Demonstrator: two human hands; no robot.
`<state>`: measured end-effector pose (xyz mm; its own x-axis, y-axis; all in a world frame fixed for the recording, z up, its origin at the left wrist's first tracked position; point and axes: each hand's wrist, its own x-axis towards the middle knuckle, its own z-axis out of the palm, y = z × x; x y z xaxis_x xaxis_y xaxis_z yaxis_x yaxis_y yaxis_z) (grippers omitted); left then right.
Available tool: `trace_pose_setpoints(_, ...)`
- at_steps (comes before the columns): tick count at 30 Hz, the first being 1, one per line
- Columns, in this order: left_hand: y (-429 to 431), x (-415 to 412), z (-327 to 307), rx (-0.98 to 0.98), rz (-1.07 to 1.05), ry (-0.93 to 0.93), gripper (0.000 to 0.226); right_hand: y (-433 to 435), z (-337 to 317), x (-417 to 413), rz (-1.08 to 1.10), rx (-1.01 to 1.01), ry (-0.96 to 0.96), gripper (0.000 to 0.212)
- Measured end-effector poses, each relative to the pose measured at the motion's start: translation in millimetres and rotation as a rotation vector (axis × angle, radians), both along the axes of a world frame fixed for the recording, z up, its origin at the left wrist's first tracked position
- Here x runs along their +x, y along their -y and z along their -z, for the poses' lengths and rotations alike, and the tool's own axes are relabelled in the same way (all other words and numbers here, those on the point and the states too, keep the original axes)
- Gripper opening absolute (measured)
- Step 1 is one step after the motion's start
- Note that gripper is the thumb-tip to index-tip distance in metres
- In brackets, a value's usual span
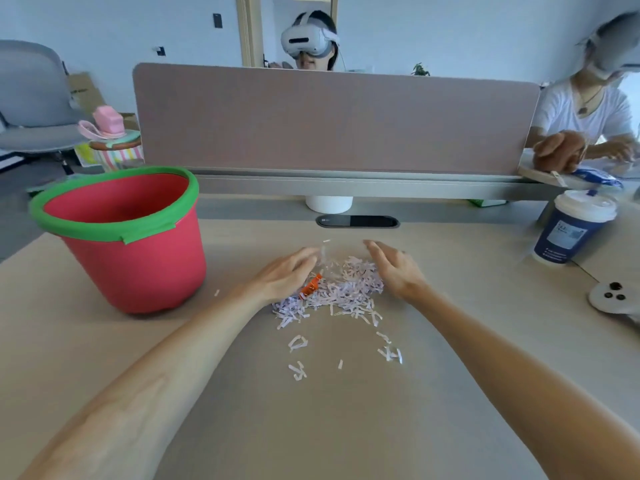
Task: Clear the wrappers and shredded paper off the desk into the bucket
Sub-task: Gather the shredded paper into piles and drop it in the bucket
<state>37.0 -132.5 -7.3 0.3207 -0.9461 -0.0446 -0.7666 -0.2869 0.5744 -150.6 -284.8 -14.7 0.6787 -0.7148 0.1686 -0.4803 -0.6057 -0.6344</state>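
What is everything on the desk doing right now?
Bucket: upright, open, nothing seen inside.
Shredded paper: heaped on the desk, some bits scattered nearer.
Orange wrapper: lying in the heap.
Left hand: open, cupped against the heap.
Right hand: open, cupped on the other side.
Cup: upright, lid on.

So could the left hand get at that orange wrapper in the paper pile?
Probably yes. The left hand lies right beside the orange wrapper, which sits partly exposed at the edge of the shredded paper; nothing blocks it.
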Motion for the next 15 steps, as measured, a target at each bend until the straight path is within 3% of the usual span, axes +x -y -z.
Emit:
trace_pose_setpoints(2, -29.3, 4.0, -4.2, -0.006, -0.044, 0.025, 0.049, -0.8, 5.1, -18.7, 0.053, -0.038, -0.123, 0.069)
trace_pose_setpoints(6, -90.8, 9.7, -1.2, -0.003, -0.085, 0.116, 0.050, -23.2, 11.8, -29.1, -0.041, -0.097, -0.258, 0.064)
trace_pose_setpoints(15, -185.7, 28.9, 14.9, 0.032, -0.222, 0.178, 0.052, -87.1, 15.5, -18.5, -0.138, 0.014, -0.061, 0.064)
